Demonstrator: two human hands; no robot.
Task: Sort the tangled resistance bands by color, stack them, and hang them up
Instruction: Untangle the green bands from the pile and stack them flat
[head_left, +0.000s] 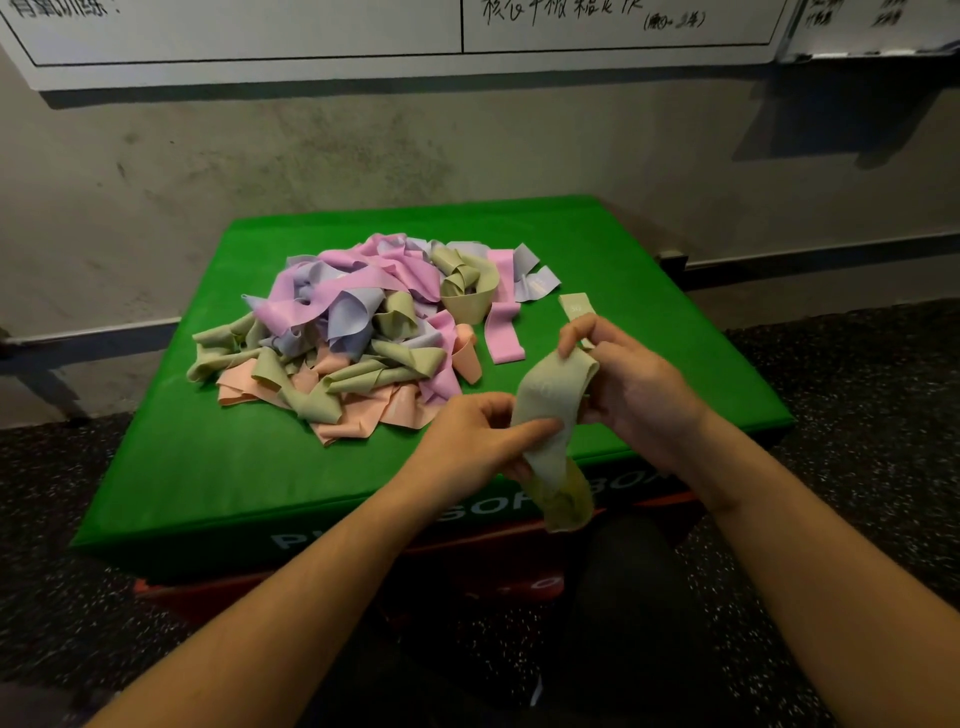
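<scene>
In the head view, we take the green foam box (208, 467) as our landmark. Near the middle of its top lies the tangled heap of bands (343, 338), with pink, lilac, olive and peach loops knotted through one another. Just right of the heap, a pink band (503, 332) lies flat and apart from the tangle, and farther right a small olive band (575, 305) lies partly behind our right hand.

Above the box's near right edge we hold one olive band (545, 415) clear of the heap. Our left hand (467, 447) pinches its middle between thumb and curled fingers. Our right hand (628, 384) grips its upper end with fingers curled round the fold. The lower end of the band hangs down in front of the box's front face, twisted on itself.

We judge the sorting step to be barely begun, since most bands remain in the heap. The step in hand looks like straightening this one olive band. Next we would need to smooth out its twist and lay it flat on the small olive band at the right side of the box, starting a colour stack there.
</scene>
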